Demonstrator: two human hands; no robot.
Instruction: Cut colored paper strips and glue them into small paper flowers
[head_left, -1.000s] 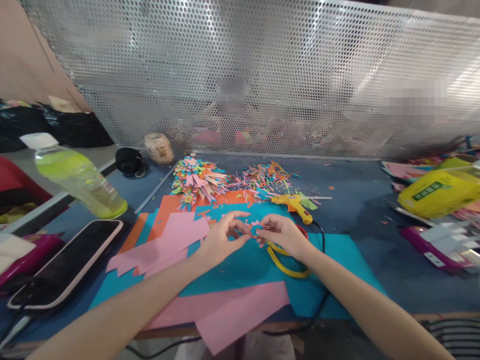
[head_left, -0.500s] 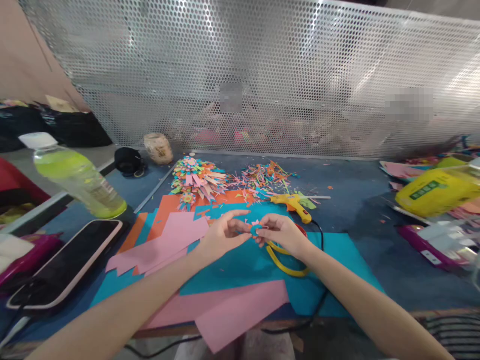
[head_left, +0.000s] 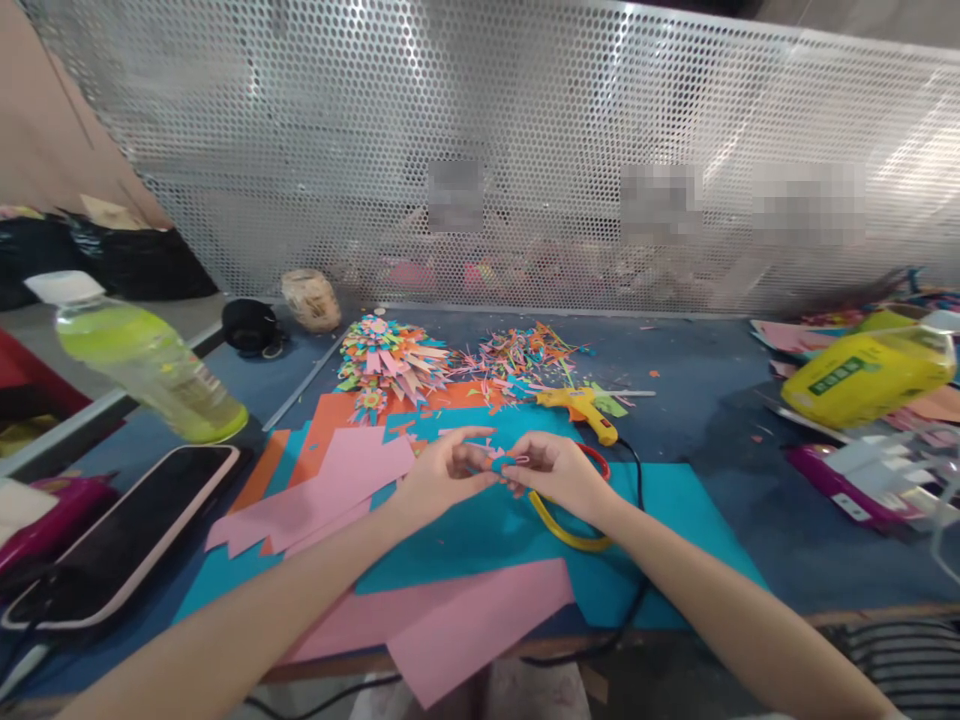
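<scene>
Between my two hands, over the blue paper sheets [head_left: 465, 540], is a small rolled blue and pink paper piece [head_left: 502, 463]. My left hand [head_left: 446, 470] pinches its left side with thumb and fingertips. From the right, my right hand [head_left: 559, 470] has its fingers closed on the same piece. Scissors with yellow and red handles [head_left: 562, 525] lie under my right hand, partly hidden. Just beyond sits a yellow hot glue gun [head_left: 581, 405]. Pink paper sheets [head_left: 337, 485] lie left of my hands.
A pile of fringed paper flowers [head_left: 390, 360] and paper scraps [head_left: 525, 350] lie toward the perforated metal panel [head_left: 525, 200]. At left stand a green drink bottle [head_left: 150, 360] and a phone [head_left: 127, 530]. A yellow bottle [head_left: 862, 375] lies at right beside a purple power strip [head_left: 840, 485].
The small paper piece has turned between my fingers, and a thin pink loop now shows at its right. My hands stay nearly in place; the view shifts slightly.
</scene>
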